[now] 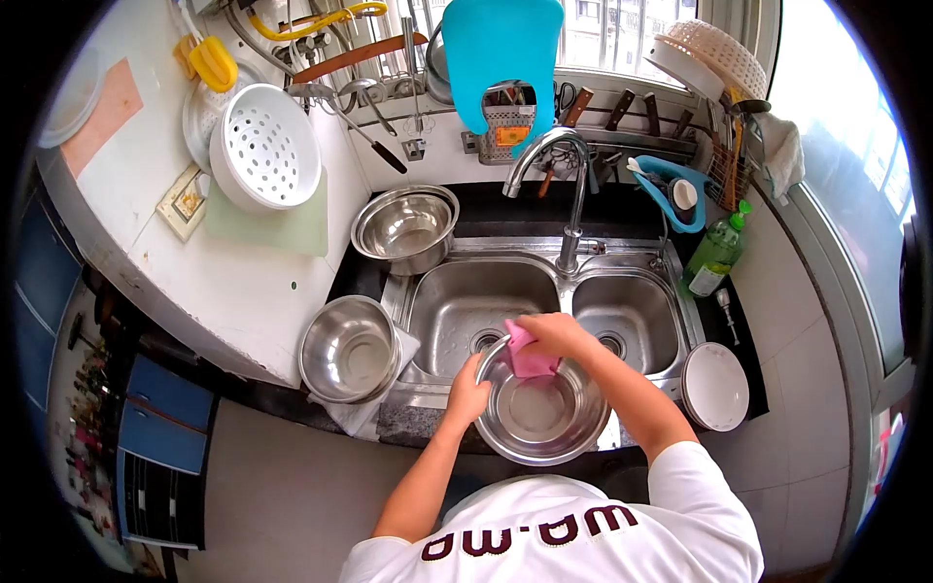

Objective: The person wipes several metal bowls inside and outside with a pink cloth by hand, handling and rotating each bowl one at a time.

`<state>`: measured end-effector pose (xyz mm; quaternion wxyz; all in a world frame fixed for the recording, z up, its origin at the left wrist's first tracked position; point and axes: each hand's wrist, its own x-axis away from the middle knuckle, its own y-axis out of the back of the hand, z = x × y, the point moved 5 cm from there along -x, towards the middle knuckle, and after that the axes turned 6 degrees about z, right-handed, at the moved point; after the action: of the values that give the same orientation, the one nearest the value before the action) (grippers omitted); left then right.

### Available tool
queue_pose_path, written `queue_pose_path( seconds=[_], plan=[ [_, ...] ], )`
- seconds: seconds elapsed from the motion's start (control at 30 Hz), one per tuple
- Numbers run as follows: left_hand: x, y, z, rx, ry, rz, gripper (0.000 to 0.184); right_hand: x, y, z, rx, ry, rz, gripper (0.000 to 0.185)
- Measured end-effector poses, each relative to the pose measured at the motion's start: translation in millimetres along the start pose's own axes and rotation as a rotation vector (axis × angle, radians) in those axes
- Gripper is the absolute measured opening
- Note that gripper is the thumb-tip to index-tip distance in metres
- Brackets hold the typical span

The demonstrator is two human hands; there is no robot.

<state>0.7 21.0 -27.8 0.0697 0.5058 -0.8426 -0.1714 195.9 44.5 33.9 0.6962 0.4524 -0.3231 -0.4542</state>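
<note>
A round steel bowl (536, 413) is held over the front edge of the double sink, its inside facing up. My left hand (469, 391) grips the bowl's left rim, fingers wrapped round it. In my right hand (551, 335) is a pink cloth (533, 360), pressed against the upper part of the bowl's rim and inner wall. The fingertips of my right hand are partly hidden by the cloth. Behind the bowl lie the large left basin (466, 301) and the smaller right basin (627, 306).
Steel bowls (348, 350) stand left of the sink, with a steel pot (408, 228) behind them. The curved faucet (573, 194) rises at the back. To the right are a white bowl (715, 387) and a green soap bottle (714, 253).
</note>
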Motion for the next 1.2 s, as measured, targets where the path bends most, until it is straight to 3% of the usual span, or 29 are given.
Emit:
queue_pose_path(
  seconds=[0.03,0.07,0.1,0.13,0.17,0.27,0.47,0.57,0.8,0.87,1.0,1.07,1.13,1.2],
  plan=[
    [1,-2,15,0.093,0.007,-0.070,0.053,9,5,-4,0.002,-0.001,0.002,0.042],
    [1,-5,29,0.187,0.014,-0.139,0.054,22,8,-15,-0.025,-0.152,0.018,0.041],
    [5,-5,15,0.190,0.013,-0.135,0.054,35,10,-24,-0.053,-0.305,0.032,0.041],
    [15,0,-9,0.279,0.105,-0.197,0.053,47,10,-25,-0.051,-0.310,0.030,0.041],
    [20,2,-20,0.369,0.198,-0.258,0.053,64,8,-28,-0.090,-0.390,-0.043,0.042],
    [25,-2,-13,0.468,0.207,-0.327,0.055,109,-8,-33,-0.175,-0.584,-0.216,0.043],
    [30,-5,-1,0.480,0.220,-0.319,0.053,150,-21,-14,-0.319,-0.748,-0.261,0.047],
    [27,-2,8,0.457,0.148,-0.258,0.052,145,-22,-25,-0.305,-0.706,-0.263,0.048],
    [-9,20,-7,0.127,0.030,0.026,0.059,79,8,-14,-0.251,-0.297,-0.074,0.038],
    [-20,14,-10,-0.122,-0.068,0.131,0.059,52,2,-10,-0.164,-0.118,-0.023,0.042],
    [-29,1,-24,-0.355,-0.038,0.195,0.052,8,-6,13,-0.057,0.012,0.063,0.050],
    [-30,-3,-25,-0.366,0.025,0.221,0.044,2,-3,42,0.099,0.250,-0.034,0.053],
    [-30,-3,-22,-0.342,0.040,0.155,0.039,-3,-2,46,0.109,0.244,-0.064,0.055],
    [-22,-1,-27,-0.291,0.042,0.127,0.038,-4,-1,39,0.090,0.151,0.056,0.056]
  ],
)
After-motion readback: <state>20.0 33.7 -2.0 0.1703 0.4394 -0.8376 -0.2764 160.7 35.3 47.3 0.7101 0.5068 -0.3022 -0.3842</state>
